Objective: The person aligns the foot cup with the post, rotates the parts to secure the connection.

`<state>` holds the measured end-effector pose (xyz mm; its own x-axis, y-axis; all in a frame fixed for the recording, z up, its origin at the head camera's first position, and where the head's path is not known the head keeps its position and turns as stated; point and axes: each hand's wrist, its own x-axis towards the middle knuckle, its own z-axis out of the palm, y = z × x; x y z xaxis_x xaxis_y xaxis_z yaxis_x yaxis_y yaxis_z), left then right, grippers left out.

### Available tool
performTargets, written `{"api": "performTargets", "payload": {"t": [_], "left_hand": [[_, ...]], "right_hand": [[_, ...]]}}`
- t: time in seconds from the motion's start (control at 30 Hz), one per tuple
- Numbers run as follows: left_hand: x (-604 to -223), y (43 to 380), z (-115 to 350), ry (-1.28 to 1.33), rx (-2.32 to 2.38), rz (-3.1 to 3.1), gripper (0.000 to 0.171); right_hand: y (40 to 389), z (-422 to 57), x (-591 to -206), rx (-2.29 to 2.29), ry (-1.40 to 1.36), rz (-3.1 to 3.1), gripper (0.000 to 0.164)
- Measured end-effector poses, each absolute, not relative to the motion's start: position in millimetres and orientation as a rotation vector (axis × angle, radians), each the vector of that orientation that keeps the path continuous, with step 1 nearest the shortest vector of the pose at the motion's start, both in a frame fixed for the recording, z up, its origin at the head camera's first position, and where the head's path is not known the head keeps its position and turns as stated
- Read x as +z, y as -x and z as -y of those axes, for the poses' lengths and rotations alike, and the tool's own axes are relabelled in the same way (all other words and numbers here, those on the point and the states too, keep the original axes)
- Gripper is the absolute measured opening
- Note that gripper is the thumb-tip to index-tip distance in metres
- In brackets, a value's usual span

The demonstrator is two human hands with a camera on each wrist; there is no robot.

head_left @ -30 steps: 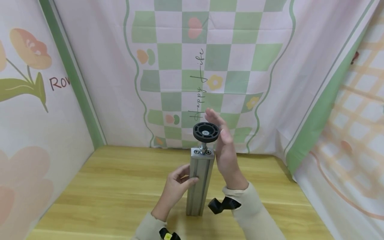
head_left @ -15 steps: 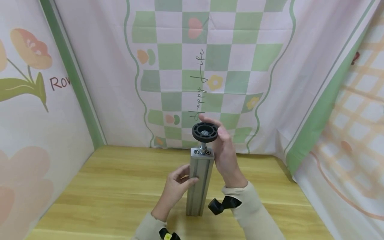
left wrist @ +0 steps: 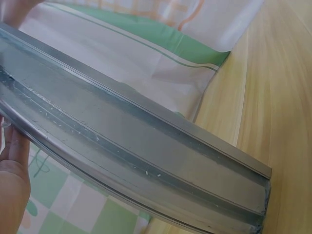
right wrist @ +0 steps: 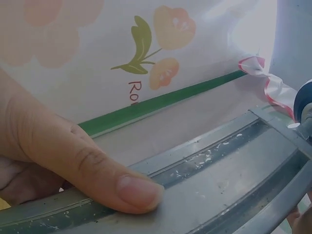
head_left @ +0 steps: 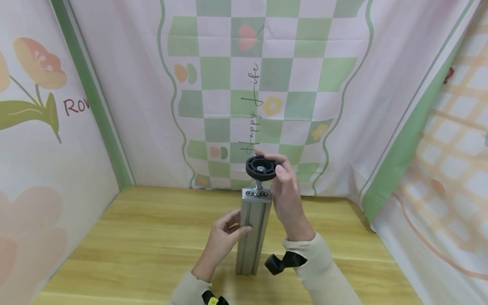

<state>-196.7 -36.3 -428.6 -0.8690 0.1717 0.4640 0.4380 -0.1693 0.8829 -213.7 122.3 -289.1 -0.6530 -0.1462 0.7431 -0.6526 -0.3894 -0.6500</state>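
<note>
An aluminium extrusion stands upright on the wooden table in the head view. Its end plate with two screws faces up, and a black round leveling foot sits above it on a threaded stem with a nut. My left hand grips the extrusion's left side at mid-height, thumb across the near face; the right wrist view shows that thumb up close. At the top, my right hand pinches the leveling foot's right rim, thumb on the near side and fingers behind. In the left wrist view the extrusion runs diagonally, scratched and flecked.
The wooden table lies under the extrusion. Printed curtains surround it: a green-checked one behind, a flowered one at left, and an orange-plaid one at right. Black straps circle both wrists.
My right hand's fingers have bent in, from nearly straight beside the leveling foot to closed on its rim. The left hand and the extrusion have stayed in place.
</note>
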Motion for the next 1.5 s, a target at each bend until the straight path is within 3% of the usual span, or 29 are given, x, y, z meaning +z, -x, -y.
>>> {"api": "performTargets", "payload": {"t": [0.33,0.5,0.8,0.93,1.07,1.5], "left_hand": [[-428,196,36,0.705,-2.155,1.899,0.042],[-427,195,36,0.704,-2.15,1.903,0.042],[-427,196,37,0.682,-2.141,1.923,0.041],[-427,196,36,0.688,-2.146,1.919,0.041],[-428,196,36,0.693,-2.151,1.913,0.041],[-429,196,36,0.661,-2.179,1.926,0.042]], "right_hand": [[196,-114,-290,1.859,-0.831,1.568,0.015],[192,-108,-287,1.6,-0.752,1.603,0.024],[184,-104,-281,1.45,-0.67,1.648,0.023],[185,-106,-282,1.394,-0.666,1.655,0.034],[190,-110,-285,1.389,-0.693,1.686,0.052],[211,-123,-279,1.914,-1.118,1.668,0.047]]}}
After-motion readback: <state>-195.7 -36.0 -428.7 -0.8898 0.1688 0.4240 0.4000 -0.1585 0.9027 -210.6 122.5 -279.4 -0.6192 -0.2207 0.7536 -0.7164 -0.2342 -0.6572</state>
